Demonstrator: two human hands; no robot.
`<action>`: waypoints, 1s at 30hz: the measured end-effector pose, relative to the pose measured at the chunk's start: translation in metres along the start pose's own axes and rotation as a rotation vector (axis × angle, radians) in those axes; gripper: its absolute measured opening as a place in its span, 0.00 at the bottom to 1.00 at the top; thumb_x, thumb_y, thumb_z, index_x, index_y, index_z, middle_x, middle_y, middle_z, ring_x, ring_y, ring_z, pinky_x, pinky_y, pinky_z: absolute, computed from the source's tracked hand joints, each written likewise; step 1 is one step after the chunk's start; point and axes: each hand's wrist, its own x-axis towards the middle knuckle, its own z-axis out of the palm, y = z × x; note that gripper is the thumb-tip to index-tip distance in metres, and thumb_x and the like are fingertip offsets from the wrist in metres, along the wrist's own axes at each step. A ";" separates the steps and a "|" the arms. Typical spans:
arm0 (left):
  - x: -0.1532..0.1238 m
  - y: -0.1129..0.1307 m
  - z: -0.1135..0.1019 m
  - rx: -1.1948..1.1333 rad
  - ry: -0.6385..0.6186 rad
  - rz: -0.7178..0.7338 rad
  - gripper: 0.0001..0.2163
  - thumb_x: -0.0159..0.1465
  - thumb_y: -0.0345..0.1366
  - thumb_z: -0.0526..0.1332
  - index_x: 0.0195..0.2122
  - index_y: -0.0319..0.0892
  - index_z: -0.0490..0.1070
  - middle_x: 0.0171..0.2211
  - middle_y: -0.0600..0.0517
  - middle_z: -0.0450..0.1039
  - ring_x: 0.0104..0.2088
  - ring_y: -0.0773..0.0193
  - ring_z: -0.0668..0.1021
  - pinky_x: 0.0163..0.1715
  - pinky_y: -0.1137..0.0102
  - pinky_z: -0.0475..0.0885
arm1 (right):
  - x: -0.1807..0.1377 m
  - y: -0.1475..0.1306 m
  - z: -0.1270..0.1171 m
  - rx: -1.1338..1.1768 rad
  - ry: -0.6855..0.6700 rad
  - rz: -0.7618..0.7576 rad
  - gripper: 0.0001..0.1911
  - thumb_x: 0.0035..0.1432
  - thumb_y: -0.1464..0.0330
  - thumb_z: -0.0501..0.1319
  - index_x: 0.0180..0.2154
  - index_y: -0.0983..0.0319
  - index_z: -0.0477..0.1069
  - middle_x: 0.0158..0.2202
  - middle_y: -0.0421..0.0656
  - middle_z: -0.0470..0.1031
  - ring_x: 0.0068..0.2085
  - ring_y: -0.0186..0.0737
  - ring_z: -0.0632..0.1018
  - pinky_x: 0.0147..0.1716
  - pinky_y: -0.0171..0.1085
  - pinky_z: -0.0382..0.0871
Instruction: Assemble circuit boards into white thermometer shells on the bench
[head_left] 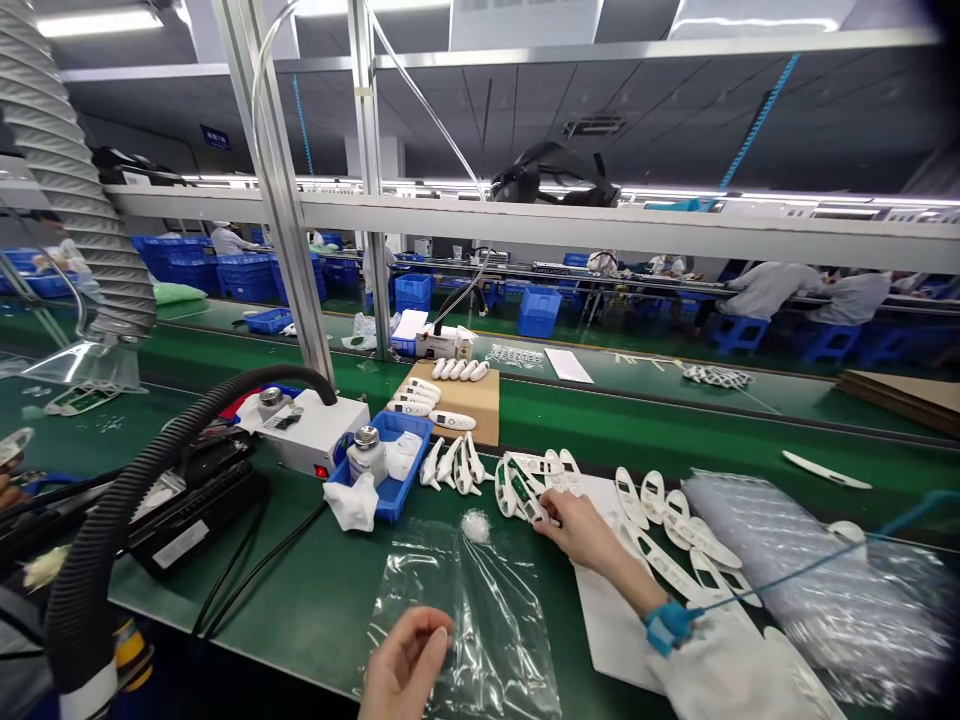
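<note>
Leaning over the green desk (315,600), we pin the clear bag (480,610) flat with our left hand (409,660), fingers curled on its near edge. Our right hand (581,530) pinches one white shell (525,490) at its fingertips, from a row fanned on edge for easy picking.

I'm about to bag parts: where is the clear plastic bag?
Head view, bottom centre: the clear plastic bag lies flat on the green mat, its near left edge at the left hand, the right hand just beyond.

The left hand (405,665), at 6 o'clock, is cut off at the bottom edge; the bubble wrap (810,570), at 4 o'clock, is blurred.
</note>
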 end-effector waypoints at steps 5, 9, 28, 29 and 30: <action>-0.007 -0.001 -0.003 0.024 -0.049 0.032 0.16 0.51 0.51 0.67 0.28 0.43 0.76 0.28 0.50 0.75 0.33 0.61 0.76 0.36 0.73 0.69 | -0.008 -0.009 0.006 -0.013 0.114 0.058 0.09 0.56 0.67 0.55 0.40 0.62 0.66 0.34 0.46 0.73 0.40 0.48 0.72 0.45 0.48 0.58; -0.010 0.011 -0.005 0.148 -0.047 0.123 0.14 0.54 0.49 0.65 0.31 0.44 0.77 0.35 0.47 0.76 0.40 0.56 0.76 0.42 0.71 0.69 | -0.030 -0.024 -0.035 0.186 0.131 -0.037 0.11 0.63 0.62 0.51 0.40 0.59 0.68 0.36 0.44 0.72 0.41 0.45 0.71 0.47 0.47 0.58; -0.033 -0.007 0.028 -0.039 -0.360 -0.198 0.29 0.56 0.50 0.62 0.53 0.41 0.56 0.20 0.62 0.59 0.17 0.75 0.60 0.13 0.79 0.56 | -0.123 -0.138 0.026 0.441 0.253 -0.416 0.07 0.64 0.74 0.54 0.41 0.57 0.67 0.38 0.44 0.68 0.40 0.42 0.70 0.41 0.44 0.62; -0.033 -0.008 0.028 -0.016 -0.364 -0.197 0.29 0.57 0.51 0.62 0.54 0.42 0.55 0.19 0.63 0.58 0.17 0.75 0.60 0.13 0.79 0.56 | -0.123 -0.139 0.028 0.423 0.283 -0.441 0.08 0.64 0.76 0.54 0.40 0.58 0.66 0.38 0.44 0.68 0.39 0.41 0.70 0.40 0.44 0.61; -0.034 -0.008 0.028 0.000 -0.369 -0.197 0.29 0.57 0.51 0.61 0.55 0.42 0.55 0.18 0.63 0.57 0.17 0.74 0.59 0.13 0.79 0.56 | -0.123 -0.140 0.030 0.407 0.311 -0.467 0.09 0.63 0.77 0.53 0.40 0.58 0.66 0.37 0.43 0.68 0.38 0.41 0.70 0.40 0.44 0.61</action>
